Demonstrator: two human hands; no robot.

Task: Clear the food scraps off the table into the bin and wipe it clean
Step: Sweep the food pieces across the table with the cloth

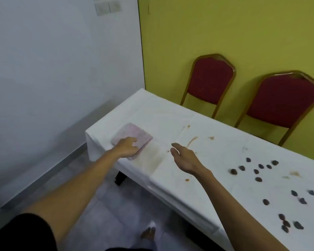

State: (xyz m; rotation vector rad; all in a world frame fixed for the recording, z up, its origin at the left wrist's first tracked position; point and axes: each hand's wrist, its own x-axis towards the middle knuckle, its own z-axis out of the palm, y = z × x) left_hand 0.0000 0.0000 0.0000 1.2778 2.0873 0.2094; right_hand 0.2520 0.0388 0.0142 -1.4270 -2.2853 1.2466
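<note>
A folded pink cloth (134, 134) lies near the left end of the table with the white tablecloth (170, 113). My left hand (127, 146) rests on the cloth's near corner with its fingers curled onto it. My right hand (184, 159) hovers over the tablecloth to the right of the cloth, fingers straight and holding nothing. Several dark brown food scraps (258, 179) are scattered over the right part of the table. Brown sauce smears (192, 140) mark the tablecloth just beyond my right hand. No bin is in view.
Two red padded chairs (209, 82) (283, 102) stand against the yellow wall behind the table. A white wall runs along the left, with grey tiled floor (101, 205) between it and the table. My foot (149, 232) shows below the table's near edge.
</note>
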